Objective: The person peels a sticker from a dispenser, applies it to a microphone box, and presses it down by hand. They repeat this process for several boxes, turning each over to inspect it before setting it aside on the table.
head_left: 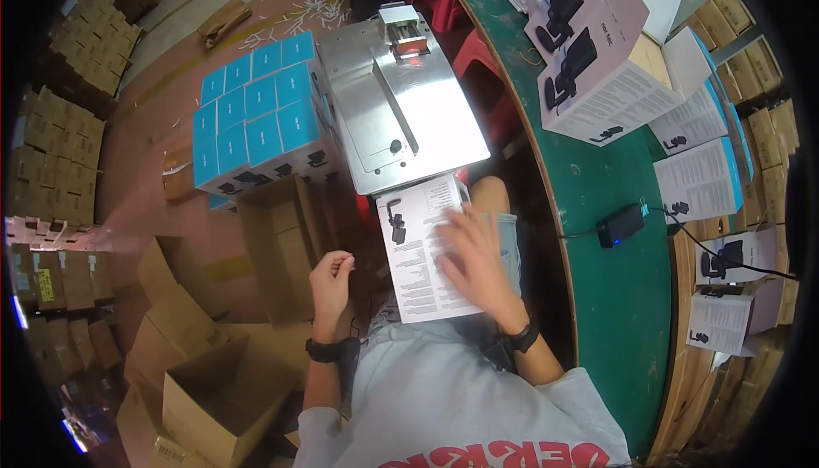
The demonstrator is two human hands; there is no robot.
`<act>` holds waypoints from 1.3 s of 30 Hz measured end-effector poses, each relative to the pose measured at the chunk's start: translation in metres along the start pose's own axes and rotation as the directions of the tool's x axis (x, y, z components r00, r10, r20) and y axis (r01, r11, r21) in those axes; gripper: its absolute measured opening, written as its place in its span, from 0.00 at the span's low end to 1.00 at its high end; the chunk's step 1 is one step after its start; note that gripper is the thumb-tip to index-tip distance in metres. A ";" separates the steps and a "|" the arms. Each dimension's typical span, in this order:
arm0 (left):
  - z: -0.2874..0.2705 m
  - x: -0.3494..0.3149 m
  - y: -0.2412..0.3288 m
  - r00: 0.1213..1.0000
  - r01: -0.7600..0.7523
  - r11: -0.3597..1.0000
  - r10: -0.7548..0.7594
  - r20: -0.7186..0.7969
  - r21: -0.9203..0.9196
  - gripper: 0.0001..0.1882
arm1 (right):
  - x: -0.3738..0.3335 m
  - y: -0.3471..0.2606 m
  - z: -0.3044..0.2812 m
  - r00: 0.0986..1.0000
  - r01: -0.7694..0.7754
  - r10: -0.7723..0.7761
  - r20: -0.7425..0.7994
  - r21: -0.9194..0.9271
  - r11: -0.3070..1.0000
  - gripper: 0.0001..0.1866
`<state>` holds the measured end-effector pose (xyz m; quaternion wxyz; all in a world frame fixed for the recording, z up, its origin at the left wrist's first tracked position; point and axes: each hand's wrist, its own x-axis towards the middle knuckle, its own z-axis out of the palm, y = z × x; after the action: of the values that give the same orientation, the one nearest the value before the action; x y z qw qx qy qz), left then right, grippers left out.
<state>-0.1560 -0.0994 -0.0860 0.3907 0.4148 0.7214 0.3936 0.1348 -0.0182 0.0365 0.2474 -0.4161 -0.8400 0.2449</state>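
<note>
A white printed box (420,255) with a picture of a black device lies across my lap, its far end at the near edge of a silver metal machine (341,84). Over the right side of that box is my right hand (475,255), its fingers stretched and apart, slightly blurred; I cannot tell whether it touches the surface. To the left of the box my left hand (331,279) is raised, thumb and fingers pinched together. Whatever it may hold is too small to make out.
Stacked blue-topped boxes (256,110) stand left of the machine, with open brown cartons (226,391) below them. On my right runs a green table (610,314) bearing a black adapter (621,226), its cable, and several white boxes (610,84). A red stool (478,58) is beneath its edge.
</note>
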 end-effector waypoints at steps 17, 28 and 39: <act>0.045 -0.058 0.082 0.874 0.225 0.704 0.159 0.458 -0.674 0.54 | -0.100 0.004 -0.027 0.920 -0.067 0.228 -0.319 0.445 0.893 0.30; -0.006 -0.067 0.054 0.982 0.028 0.686 0.119 0.150 -0.727 0.54 | 0.208 0.076 -0.057 0.881 0.070 0.024 -0.472 0.181 0.981 0.13; -0.016 -0.064 0.048 0.997 -0.078 0.685 0.044 -0.067 -0.724 0.54 | 0.283 0.104 -0.029 0.939 0.010 0.025 -0.342 0.100 0.995 0.12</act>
<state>-0.1339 -0.1442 -0.0216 0.4936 0.2414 0.5010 0.6686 0.0626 0.2750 0.0543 0.4094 -0.4428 -0.7691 0.2116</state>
